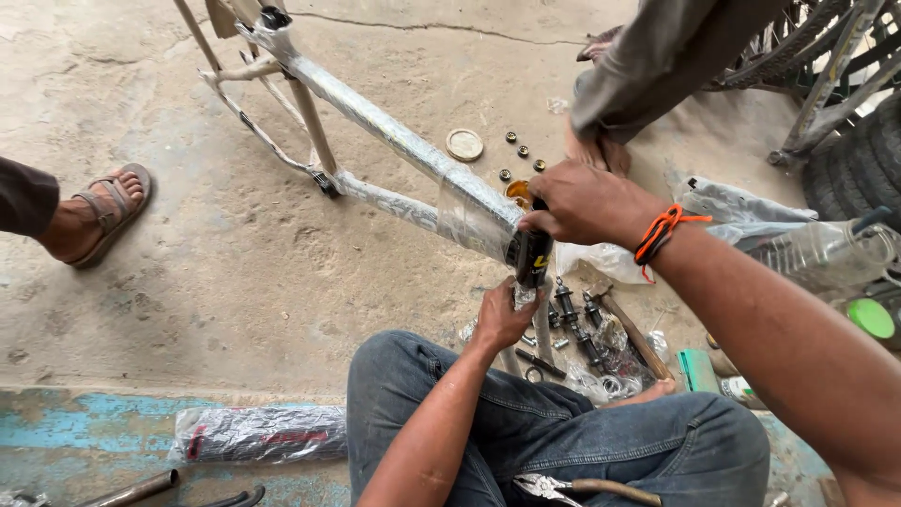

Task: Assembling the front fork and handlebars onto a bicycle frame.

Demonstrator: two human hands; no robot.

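A bicycle frame [394,141] wrapped in clear plastic lies on the concrete floor, its black head tube [531,253] pointing toward me. My right hand [582,202], with an orange band on the wrist, grips the top of the head tube. My left hand [502,314] is closed around the lower end of the same tube, where crumpled plastic shows. My knees in blue jeans [526,422] sit just below the hands.
Small bearings and nuts [521,155] and a round cap [464,145] lie beyond the frame. Axles and bolts [582,329] rest on plastic by my knee. Pliers [572,488] lie on my lap. Another person's sandalled foot [103,211] is left; a second person's leg [648,66] is top right. Tyres [859,160] stand far right.
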